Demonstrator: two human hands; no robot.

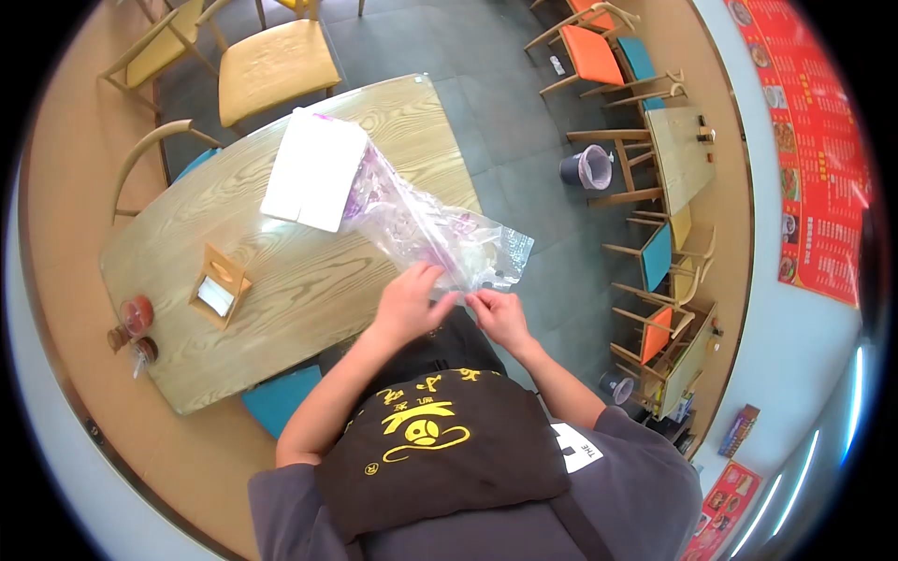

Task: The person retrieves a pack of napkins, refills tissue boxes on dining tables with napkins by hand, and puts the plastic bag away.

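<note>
A clear plastic bag with purple-pink print stretches from the table towards my body and hangs past the table's right edge. My left hand is closed on the near part of the bag, its thumb pointing towards the other hand. Close beside it, my right hand pinches the bag's near edge between thumb and fingers. At the far end of the bag, a white box-like block lies on the wooden table, against the purple-printed plastic. Whether the block is partly inside the bag I cannot tell.
On the table stand a wooden tissue holder and, at the left end, several condiment jars. A yellow chair is beyond the table. To the right are a lined bin, orange and teal chairs and other tables.
</note>
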